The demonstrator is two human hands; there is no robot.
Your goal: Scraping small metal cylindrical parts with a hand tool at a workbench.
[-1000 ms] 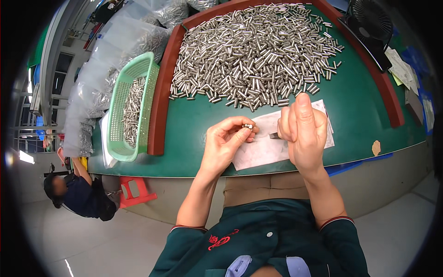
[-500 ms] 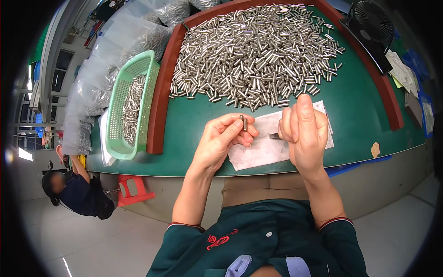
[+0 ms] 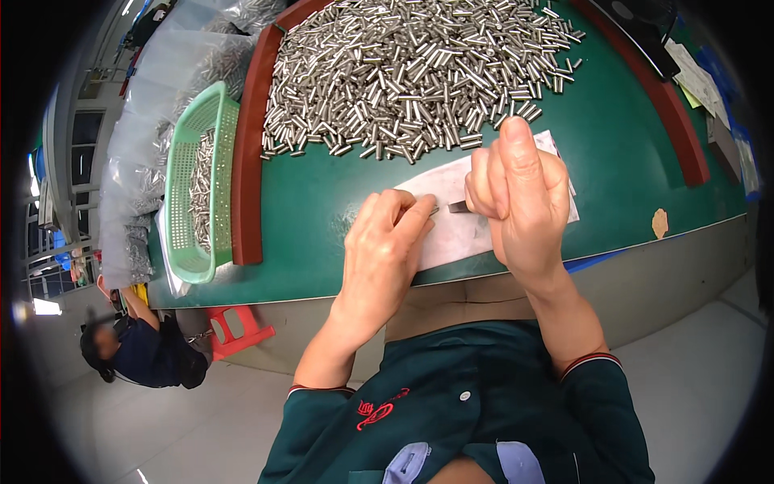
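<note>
My left hand [image 3: 380, 252] is turned back-up over the white paper sheet [image 3: 451, 242], its thumb and fingers pinched together. A sliver of a metal pin [image 3: 434, 210] shows at the fingertips; the rest of it is hidden. My right hand [image 3: 524, 189] is closed in a fist with the thumb on top, gripping a dark flat-tipped tool [image 3: 459, 207]. Only the tip sticks out, toward my left fingertips and a little apart from them. Beyond both hands lies a large heap of short shiny metal pins [image 3: 419, 77].
Red-brown rails [image 3: 248, 177] border the green table [image 3: 298, 234]. On the left, a green plastic basket [image 3: 179, 230] holds more pins beside clear bags [image 3: 133, 181]. A black fan [image 3: 645, 44] and papers [image 3: 700, 77] are at right. Another person [image 3: 145, 351] is near a red stool [image 3: 254, 331].
My left hand has turned from showing the pin upright to back-up, its fingertips now down at the paper. My right hand keeps its grip on the tool. The whole view has shifted a little.
</note>
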